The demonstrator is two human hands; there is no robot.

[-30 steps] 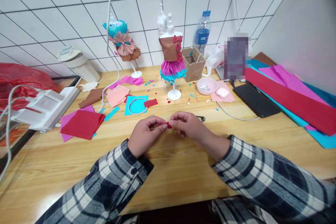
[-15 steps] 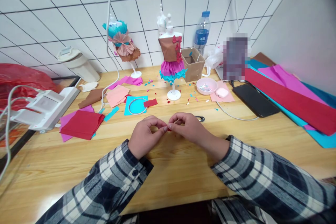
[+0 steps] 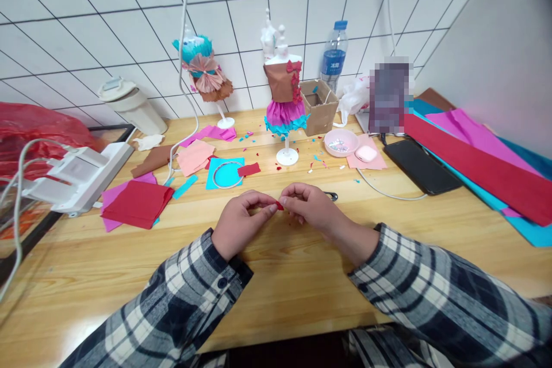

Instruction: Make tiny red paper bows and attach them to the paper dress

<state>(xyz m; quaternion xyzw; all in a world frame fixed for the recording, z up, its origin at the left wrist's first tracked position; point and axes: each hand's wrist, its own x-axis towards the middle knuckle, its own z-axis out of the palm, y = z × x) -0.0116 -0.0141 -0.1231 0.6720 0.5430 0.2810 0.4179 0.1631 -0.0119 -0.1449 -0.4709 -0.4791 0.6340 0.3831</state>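
A tiny piece of red crepe paper (image 3: 280,206) is pinched between my two hands, over the wooden table. My left hand (image 3: 244,219) grips its left side with thumb and forefinger; my right hand (image 3: 308,208) has the other side, and the fingers hide much of it. Just behind my right hand lies a black-handled tool (image 3: 331,196), mostly covered. Beyond the hands stands a small white dress form (image 3: 283,83) in a brown paper top, red paper bows, and a magenta skirt with a turquoise hem. A red paper strip (image 3: 249,169) rests near a silver ring (image 3: 214,175) on a turquoise square.
Left are red paper squares (image 3: 138,204), a power strip (image 3: 86,178) and a cup (image 3: 133,106). Behind stand a second dressed form (image 3: 207,77), a cardboard box (image 3: 319,109) and a water bottle (image 3: 334,57). Right lie a pink bowl (image 3: 341,144), a phone (image 3: 422,165) and long paper sheets (image 3: 483,169).
Both hands stay nearly in place, fingers working at the red paper. It was mostly covered half a second ago and shows more now. The view has shifted slightly.
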